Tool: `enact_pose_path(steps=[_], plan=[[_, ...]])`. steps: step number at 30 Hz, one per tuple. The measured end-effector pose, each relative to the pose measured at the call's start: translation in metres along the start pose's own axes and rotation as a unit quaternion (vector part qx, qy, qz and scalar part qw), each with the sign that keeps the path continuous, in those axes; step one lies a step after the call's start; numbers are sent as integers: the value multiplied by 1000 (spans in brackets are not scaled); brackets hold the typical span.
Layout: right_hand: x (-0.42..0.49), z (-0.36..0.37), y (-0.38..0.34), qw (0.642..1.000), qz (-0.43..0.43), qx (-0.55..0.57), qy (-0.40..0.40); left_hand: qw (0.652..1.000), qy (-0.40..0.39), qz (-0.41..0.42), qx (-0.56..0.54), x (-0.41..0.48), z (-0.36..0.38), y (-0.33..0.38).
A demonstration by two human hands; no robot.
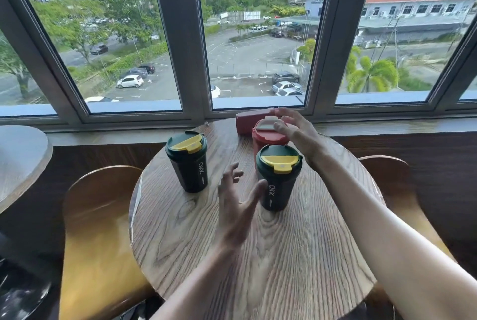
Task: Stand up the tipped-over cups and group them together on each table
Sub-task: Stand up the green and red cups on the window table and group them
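On the round wooden table (258, 255) stand two dark green cups with yellow lids, one at the left (188, 162) and one nearer the middle (277, 177). Right behind the middle one stands a red cup with a pale lid (265, 136). Another red cup (251, 119) lies on its side at the table's far edge by the window. My left hand (238, 208) hovers open between the green cups, its thumb close to the middle one. My right hand (294, 131) is open just above the standing red cup's lid, fingers spread toward the tipped cup.
Two curved wooden chairs flank the table, one at the left (98, 216) and one at the right (387, 177). A second wooden table's edge (23, 162) shows at far left. A window sill (129, 128) and large window run behind.
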State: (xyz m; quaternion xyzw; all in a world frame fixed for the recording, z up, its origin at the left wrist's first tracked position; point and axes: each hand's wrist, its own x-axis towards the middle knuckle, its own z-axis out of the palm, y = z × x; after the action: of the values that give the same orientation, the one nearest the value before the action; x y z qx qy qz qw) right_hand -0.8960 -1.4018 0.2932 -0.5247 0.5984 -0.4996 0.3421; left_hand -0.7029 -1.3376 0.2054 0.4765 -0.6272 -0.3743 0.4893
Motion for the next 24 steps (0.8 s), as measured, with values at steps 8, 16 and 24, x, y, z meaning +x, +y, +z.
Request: enact_pose_path(steps=[8,16,24], plan=[[-36,-5,17,999,-24,19,-18,975,223,-14,12,40,-90,-15],[-40,0,14,995,-1,96,-19,993,76,-89,-6,64,-88,-27],[-46,1,8,993,3,117,-18,996,-56,-69,7,32,-73,-17]])
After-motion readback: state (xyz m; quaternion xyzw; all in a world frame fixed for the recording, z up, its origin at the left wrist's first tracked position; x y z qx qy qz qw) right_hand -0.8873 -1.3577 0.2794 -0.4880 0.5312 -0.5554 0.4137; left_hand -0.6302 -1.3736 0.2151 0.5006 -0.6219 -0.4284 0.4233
